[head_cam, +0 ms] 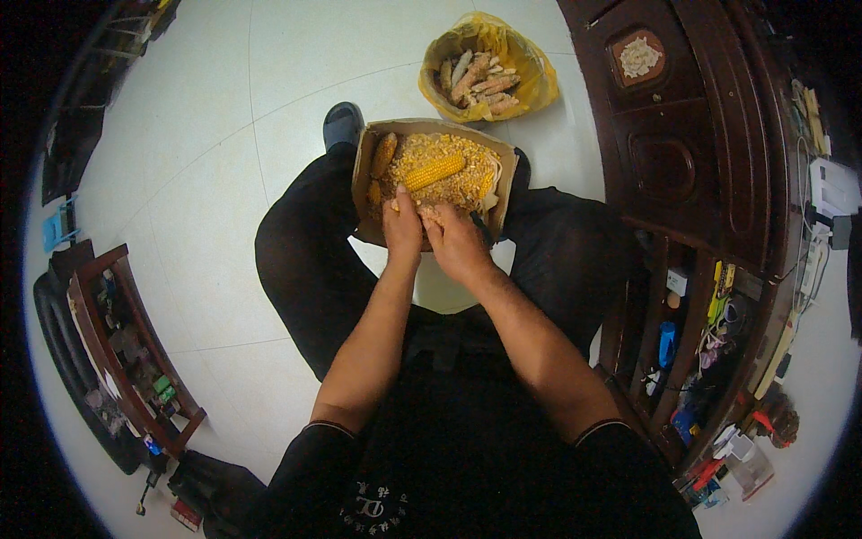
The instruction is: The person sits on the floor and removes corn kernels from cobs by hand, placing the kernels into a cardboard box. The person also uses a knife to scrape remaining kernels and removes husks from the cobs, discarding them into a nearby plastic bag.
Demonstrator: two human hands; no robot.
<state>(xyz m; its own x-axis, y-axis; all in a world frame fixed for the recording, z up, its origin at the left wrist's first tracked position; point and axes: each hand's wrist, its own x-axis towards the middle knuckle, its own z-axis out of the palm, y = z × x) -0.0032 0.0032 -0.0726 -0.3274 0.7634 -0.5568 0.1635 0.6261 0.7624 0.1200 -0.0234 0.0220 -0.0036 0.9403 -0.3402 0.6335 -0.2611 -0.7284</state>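
Between my knees sits an open cardboard box (505, 195) with loose corn kernels (438, 143) spread across its bottom. My left hand (403, 228) and my right hand (460, 244) meet over its near side, both holding a mostly bare corn cob (431, 214). Fingers cover much of that cob. Just beyond them a full yellow ear of corn (434, 172) lies slanted on the kernels. A darker ear (384, 155) leans in the far left corner. Pale husk strips (495, 178) lie along the right wall. A dark object (481, 228) beside my right hand is unclear.
Past the box stands a bin lined with a yellow plastic bag (539, 81), holding several stripped cobs (495, 84). A dark wooden cabinet (693, 202) runs along the right, with cluttered shelves. At the left is a low wooden table (128, 357) on the tiled floor (202, 269).
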